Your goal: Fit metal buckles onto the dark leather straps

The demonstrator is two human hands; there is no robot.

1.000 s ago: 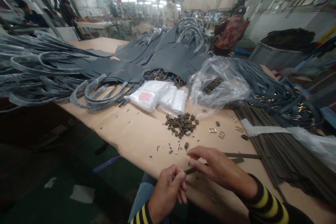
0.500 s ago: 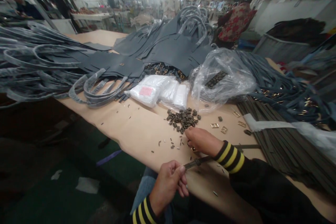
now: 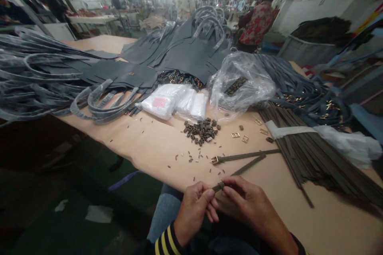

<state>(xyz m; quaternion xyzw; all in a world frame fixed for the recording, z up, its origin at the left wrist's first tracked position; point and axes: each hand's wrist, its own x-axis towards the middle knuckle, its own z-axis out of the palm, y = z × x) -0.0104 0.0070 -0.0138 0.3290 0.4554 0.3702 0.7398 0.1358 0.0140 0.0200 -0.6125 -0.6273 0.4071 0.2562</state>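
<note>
In front of my lap, my left hand (image 3: 196,205) pinches the near end of a dark olive strap (image 3: 249,165). My right hand (image 3: 253,199) closes thumb and fingers on a small strap loop (image 3: 221,185) around that strap, just beside the left fingertips. Beyond my hands, a gold buckle (image 3: 214,160) on an olive strap lies on the table. A heap of olive strap loops (image 3: 201,130) sits farther up, with tiny metal pieces scattered below it. Loose gold buckles (image 3: 235,135) rest right of the heap.
A bundle of olive straps (image 3: 317,163) covers the table's right side. White plastic packets (image 3: 164,99) and a clear bag (image 3: 242,87) stand behind the heap. Dark blue-grey panels (image 3: 185,57) and wrapped handles (image 3: 98,101) fill the back and left. People work farther off.
My right hand has come back from beside the loop heap, down to the strap at my left hand. The buckled strap it covered now shows on the table. The view has shifted slightly.
</note>
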